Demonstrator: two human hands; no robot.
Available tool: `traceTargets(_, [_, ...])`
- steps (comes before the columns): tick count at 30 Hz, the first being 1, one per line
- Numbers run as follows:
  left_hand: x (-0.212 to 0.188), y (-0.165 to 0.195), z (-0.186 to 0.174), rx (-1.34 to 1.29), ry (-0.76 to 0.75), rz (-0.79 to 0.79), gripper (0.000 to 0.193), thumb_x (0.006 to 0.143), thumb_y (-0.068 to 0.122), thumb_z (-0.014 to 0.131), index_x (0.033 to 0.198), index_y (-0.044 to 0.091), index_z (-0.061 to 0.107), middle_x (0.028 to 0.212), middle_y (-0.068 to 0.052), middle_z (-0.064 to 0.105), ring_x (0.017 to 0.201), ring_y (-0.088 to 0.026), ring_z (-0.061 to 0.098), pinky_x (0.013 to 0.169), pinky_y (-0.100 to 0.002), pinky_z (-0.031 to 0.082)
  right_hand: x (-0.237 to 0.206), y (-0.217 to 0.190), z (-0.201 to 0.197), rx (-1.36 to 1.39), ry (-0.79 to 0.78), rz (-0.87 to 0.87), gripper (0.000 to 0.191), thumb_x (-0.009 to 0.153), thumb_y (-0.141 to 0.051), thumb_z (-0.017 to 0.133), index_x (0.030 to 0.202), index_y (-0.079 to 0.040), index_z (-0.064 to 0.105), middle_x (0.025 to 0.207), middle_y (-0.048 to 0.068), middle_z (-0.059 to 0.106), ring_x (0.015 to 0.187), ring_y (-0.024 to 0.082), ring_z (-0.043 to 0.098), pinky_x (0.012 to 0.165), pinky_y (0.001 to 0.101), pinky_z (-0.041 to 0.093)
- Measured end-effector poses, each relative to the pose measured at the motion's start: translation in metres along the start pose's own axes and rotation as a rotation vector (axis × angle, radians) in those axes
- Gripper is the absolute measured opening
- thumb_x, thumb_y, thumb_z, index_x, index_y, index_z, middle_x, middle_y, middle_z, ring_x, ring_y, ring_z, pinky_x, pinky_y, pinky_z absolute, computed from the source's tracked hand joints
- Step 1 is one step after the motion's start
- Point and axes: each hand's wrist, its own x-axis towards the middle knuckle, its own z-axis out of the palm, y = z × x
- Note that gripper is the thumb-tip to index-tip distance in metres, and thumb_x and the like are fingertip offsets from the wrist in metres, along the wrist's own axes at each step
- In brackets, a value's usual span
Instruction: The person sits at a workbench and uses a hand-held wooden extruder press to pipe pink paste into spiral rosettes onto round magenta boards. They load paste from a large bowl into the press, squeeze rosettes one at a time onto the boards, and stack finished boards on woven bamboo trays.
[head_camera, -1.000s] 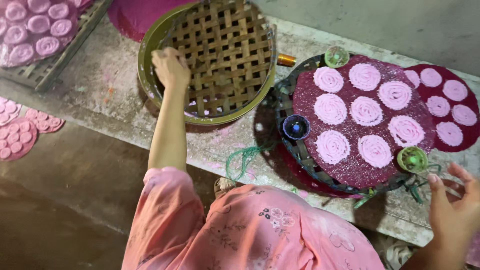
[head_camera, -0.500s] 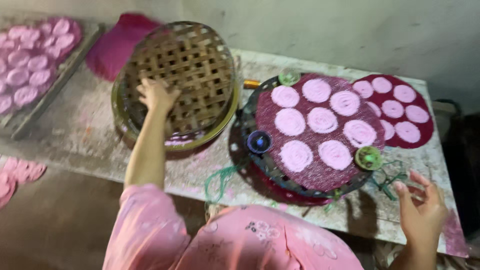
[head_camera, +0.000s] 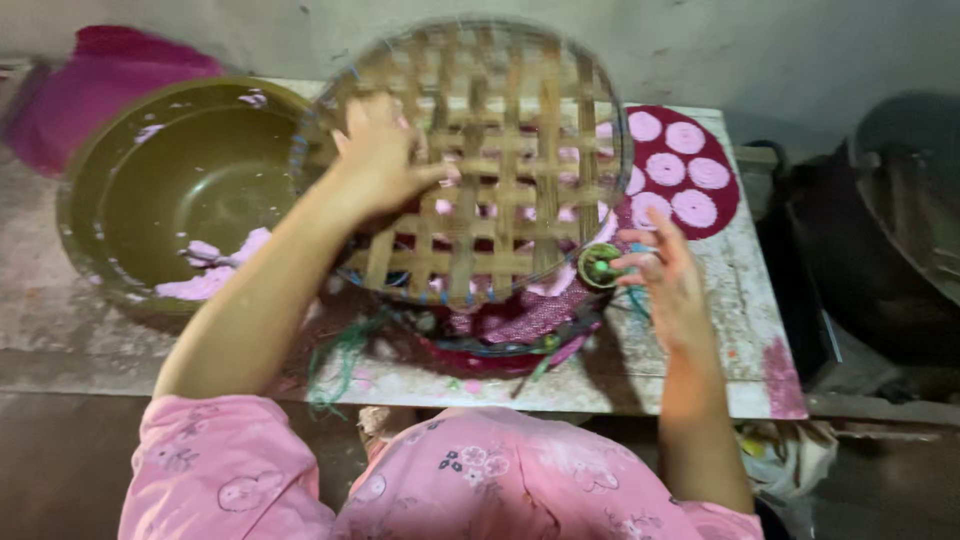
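Left hand (head_camera: 385, 160): I am reaching it up toward frame centre, forearm extended, fingers curled in a grip. Right hand (head_camera: 668, 275): I am raising it centre-right, fingers spread, clasping nothing.

The left hand (head_camera: 385, 160) holds a round woven tray (head_camera: 480, 170) by its edge. The tray is up in the air and looks blurry. Under it sits a dark red mat (head_camera: 520, 320) with pale pink circles. The right hand (head_camera: 668, 275) is open, with fingers touching a small green cap (head_camera: 598, 266) at the mat's edge. A big green bowl (head_camera: 170, 180) stands to the left with pink bits inside. Another red mat with pink circles (head_camera: 690, 170) lies on the table (head_camera: 740, 330).
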Motion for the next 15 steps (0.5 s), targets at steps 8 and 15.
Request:
traceTargets(8, [-0.015, 0.026, 0.075, 0.009, -0.056, -0.006, 0.069, 0.078, 0.062, 0.075, 0.123, 0.010, 0.072, 0.143, -0.022, 0.040, 0.137, -0.050, 0.028, 0.101, -0.085, 0.024, -0.047, 0.029, -0.024, -0.149, 0.183, 0.101, 0.062, 0.097, -0.007, 0.065, 0.156, -0.006, 0.046, 0.122, 0.003, 0.059, 0.090, 0.006, 0.057, 0.074, 0.0223, 0.048])
traceTargets(15, [-0.029, 0.022, 0.095, 0.005, -0.004, 0.002, 0.066, 0.079, 0.058, 0.078, 0.120, 0.008, 0.073, 0.144, -0.023, 0.040, 0.136, -0.050, 0.029, 0.103, -0.085, 0.022, -0.110, 0.019, -0.044, -0.232, 0.375, 0.092, 0.054, 0.098, -0.009, 0.065, 0.150, -0.006, 0.051, 0.121, 0.002, 0.062, 0.088, 0.007, 0.058, 0.072, 0.0220, 0.049])
